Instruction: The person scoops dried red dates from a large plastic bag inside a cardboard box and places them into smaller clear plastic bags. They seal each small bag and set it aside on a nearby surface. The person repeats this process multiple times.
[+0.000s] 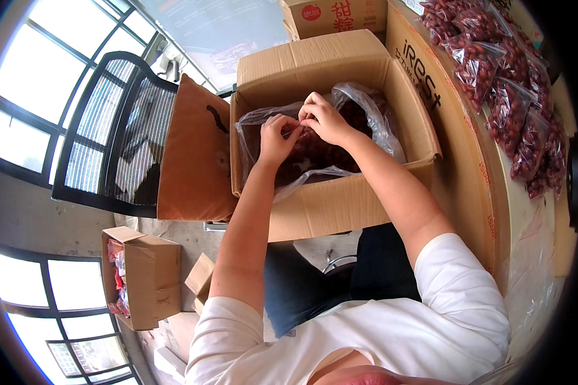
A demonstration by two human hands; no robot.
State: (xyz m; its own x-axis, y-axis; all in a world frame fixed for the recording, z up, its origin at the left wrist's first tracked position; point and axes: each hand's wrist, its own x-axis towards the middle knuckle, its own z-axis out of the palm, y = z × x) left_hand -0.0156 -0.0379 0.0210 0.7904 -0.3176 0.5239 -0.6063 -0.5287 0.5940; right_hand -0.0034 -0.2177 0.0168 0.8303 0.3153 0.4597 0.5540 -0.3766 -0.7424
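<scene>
My left hand [279,136] and my right hand [325,120] meet over an open cardboard box [308,61]. Thumbs and fingertips of both are pinched together on the top edge of a small clear plastic bag [307,146], which seems to hold dark red fruits like jujubes. A large clear plastic liner [383,131] spreads inside the carton, with loose dark red jujubes [354,117] showing at its right. Where the small bag ends and the pile below begins is hard to make out.
Several filled clear bags of jujubes [510,122] lie on the table at right, beside a long cardboard panel [472,173]. An orange cushion [196,154] and a black mesh chair [119,122] stand left. A carton of colourful packets [151,276] sits lower left; another carton [334,16] is behind.
</scene>
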